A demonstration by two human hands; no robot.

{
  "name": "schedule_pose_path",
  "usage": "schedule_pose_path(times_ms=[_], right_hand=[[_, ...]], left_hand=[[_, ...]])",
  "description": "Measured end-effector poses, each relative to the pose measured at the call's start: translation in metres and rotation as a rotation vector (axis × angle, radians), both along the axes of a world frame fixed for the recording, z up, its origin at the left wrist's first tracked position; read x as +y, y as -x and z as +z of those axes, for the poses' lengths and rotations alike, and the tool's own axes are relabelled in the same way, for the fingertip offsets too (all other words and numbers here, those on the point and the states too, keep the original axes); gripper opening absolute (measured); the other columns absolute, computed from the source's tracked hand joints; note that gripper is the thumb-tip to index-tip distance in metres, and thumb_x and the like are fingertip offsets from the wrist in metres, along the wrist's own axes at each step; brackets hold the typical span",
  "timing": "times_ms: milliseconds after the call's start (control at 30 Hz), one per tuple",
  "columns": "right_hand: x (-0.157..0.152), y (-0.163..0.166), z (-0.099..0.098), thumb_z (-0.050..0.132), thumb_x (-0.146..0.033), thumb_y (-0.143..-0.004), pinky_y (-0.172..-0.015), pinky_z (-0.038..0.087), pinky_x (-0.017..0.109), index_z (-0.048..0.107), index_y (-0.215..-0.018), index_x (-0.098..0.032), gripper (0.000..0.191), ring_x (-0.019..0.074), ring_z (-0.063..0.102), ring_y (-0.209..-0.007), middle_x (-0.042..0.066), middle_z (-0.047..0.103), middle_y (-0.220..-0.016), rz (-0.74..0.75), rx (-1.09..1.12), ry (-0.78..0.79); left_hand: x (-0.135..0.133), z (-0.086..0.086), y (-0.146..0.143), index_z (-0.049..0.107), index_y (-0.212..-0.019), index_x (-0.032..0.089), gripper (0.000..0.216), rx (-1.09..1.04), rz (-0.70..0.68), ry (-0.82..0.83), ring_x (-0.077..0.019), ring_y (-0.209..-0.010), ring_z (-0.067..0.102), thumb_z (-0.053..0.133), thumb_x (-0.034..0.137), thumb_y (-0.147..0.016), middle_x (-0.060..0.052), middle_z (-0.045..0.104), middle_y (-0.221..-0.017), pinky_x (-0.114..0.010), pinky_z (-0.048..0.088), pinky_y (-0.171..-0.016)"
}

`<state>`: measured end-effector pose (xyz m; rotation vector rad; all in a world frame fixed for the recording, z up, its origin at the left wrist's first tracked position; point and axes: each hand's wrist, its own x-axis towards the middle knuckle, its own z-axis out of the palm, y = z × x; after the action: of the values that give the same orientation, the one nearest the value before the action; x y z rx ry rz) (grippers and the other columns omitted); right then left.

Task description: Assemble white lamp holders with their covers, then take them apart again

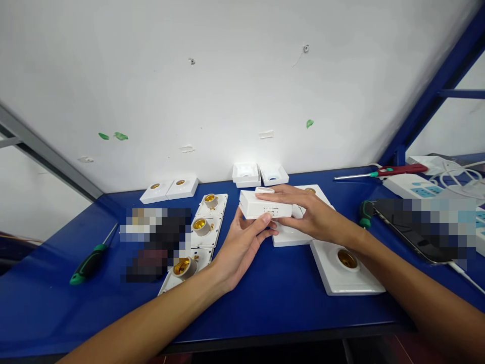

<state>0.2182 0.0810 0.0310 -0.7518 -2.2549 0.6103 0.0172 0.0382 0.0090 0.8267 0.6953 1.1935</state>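
Between both hands, above the middle of the blue table, is a white square lamp holder (252,206) with a raised round collar on top. My left hand (246,242) grips it from below and in front, the thumb pressed on its side near a marked rectangular outline. From the right, my right hand (303,205) spans it, fingers over the top and thumb low. Just behind and under the right hand sit other white lamp holders (290,236), partly hidden. Nearer me, a larger-looking lamp holder (329,275) with a brass-coloured socket lies below my right forearm.
Lamp socket bases (217,230) stand in a row left of my hands. White covers (275,175) and two finished-looking holders (182,188) line the wall. A green-black screwdriver (91,263) lies left; another screwdriver (366,213), a phone (409,227) and a power strip (405,187) lie right.
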Motion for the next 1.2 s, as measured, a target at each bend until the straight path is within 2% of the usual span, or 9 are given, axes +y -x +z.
schedule_pose_path(times_ms=[267, 433, 567, 800, 1000, 1200], right_hand=[[-0.0021, 0.0012, 0.0016, 0.066, -0.042, -0.1, -0.096, 0.055, 0.047, 0.051, -0.153, -0.042, 0.055, 0.027, 0.062, -0.12, 0.008, 0.065, -0.135, 0.011, -0.018, 0.002], [-0.0016, 0.0025, 0.0007, 0.066, -0.038, -0.1, -0.095, 0.056, 0.046, 0.055, -0.151, -0.042, 0.052, 0.0262, 0.062, -0.12, 0.007, 0.066, -0.135, 0.013, 0.005, -0.002], [-0.0018, 0.0032, 0.0006, 0.064, -0.035, -0.101, -0.096, 0.055, 0.045, 0.057, -0.149, -0.039, 0.048, 0.025, 0.064, -0.118, 0.008, 0.067, -0.134, 0.008, 0.01, -0.029], [-0.0016, 0.0037, -0.0036, 0.066, -0.029, -0.101, -0.101, 0.055, 0.05, 0.058, -0.149, -0.034, 0.049, 0.0288, 0.063, -0.126, 0.01, 0.065, -0.142, -0.037, 0.026, -0.092], [-0.002, 0.0037, -0.0028, 0.067, -0.026, -0.099, -0.103, 0.055, 0.051, 0.059, -0.148, -0.035, 0.05, 0.0296, 0.062, -0.129, 0.009, 0.066, -0.141, -0.032, 0.013, -0.096], [-0.0011, 0.0039, -0.0034, 0.07, -0.025, -0.097, -0.098, 0.057, 0.049, 0.058, -0.148, -0.038, 0.053, 0.0298, 0.063, -0.128, 0.008, 0.064, -0.146, -0.037, 0.004, -0.099]], left_hand=[[-0.0015, -0.0003, 0.0001, 0.062, -0.132, 0.025, 0.051, 0.033, -0.007, -0.048, -0.0208, -0.109, 0.066, 0.086, 0.027, -0.086, -0.006, 0.071, -0.121, -0.036, 0.055, -0.093], [0.0, -0.0028, 0.0008, 0.064, -0.13, 0.023, 0.048, 0.02, -0.018, -0.045, -0.0212, -0.108, 0.066, 0.085, 0.027, -0.087, -0.007, 0.071, -0.119, -0.037, 0.055, -0.093], [0.0015, -0.0028, 0.0015, 0.064, -0.133, 0.024, 0.052, 0.025, -0.026, -0.035, -0.0234, -0.113, 0.066, 0.086, 0.027, -0.086, -0.008, 0.069, -0.126, -0.038, 0.055, -0.094], [0.0036, -0.0038, 0.0017, 0.064, -0.132, 0.025, 0.051, 0.025, -0.02, -0.058, -0.0231, -0.112, 0.065, 0.086, 0.028, -0.087, -0.006, 0.07, -0.122, -0.038, 0.055, -0.093], [0.0045, -0.0045, 0.0013, 0.061, -0.137, 0.027, 0.057, 0.012, -0.034, -0.049, -0.0216, -0.111, 0.066, 0.087, 0.028, -0.086, -0.006, 0.07, -0.126, -0.037, 0.055, -0.093], [0.0049, -0.0065, 0.0016, 0.059, -0.141, 0.027, 0.063, -0.025, -0.052, -0.032, -0.0212, -0.11, 0.066, 0.088, 0.028, -0.085, -0.006, 0.072, -0.119, -0.037, 0.056, -0.094]])
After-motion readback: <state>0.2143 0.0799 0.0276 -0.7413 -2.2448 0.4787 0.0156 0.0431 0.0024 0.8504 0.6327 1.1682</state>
